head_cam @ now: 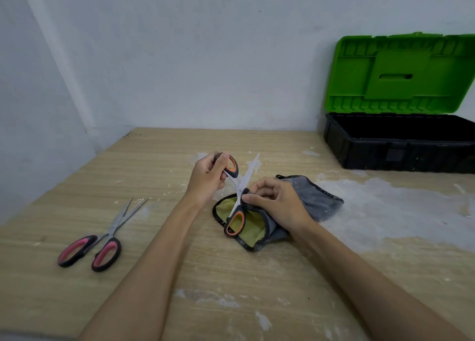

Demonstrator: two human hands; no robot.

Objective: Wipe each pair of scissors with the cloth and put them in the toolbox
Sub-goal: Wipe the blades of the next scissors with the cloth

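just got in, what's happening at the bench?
A person is wiping the orange-handled scissors, opened wide: left hand grips one handle, right hand pinches the grey-and-yellow cloth around a blade. The pink-handled scissors lie untouched on the table. The toolbox stands open at the back right.

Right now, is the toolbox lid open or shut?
Open. The green lid stands raised behind the black toolbox, its ribbed underside facing the camera.
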